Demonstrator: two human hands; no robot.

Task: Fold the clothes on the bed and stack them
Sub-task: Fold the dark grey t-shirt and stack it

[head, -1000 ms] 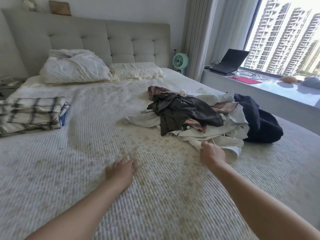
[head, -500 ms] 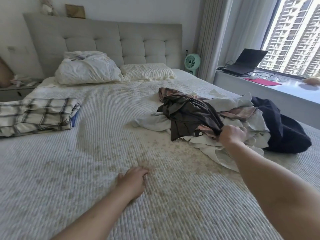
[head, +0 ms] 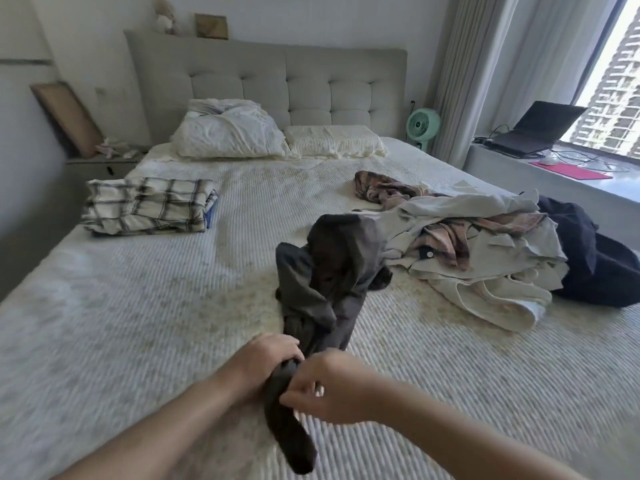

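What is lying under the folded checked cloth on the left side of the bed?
Under the folded checked cloth, a thin blue edge of another item shows at its right side. The rest is covered, so I cannot tell what it is.

green fan (head: 420, 126), laptop (head: 530, 132), two pillows (head: 228, 135)

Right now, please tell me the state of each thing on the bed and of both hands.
dark garment: unfolded, pulled out of the pile, one end held by both hands
left hand: gripping the dark garment
right hand: pinching the dark garment
clothes pile: unfolded, heaped
plaid stack: folded, stacked
navy garment: crumpled beside the pile
laptop: open
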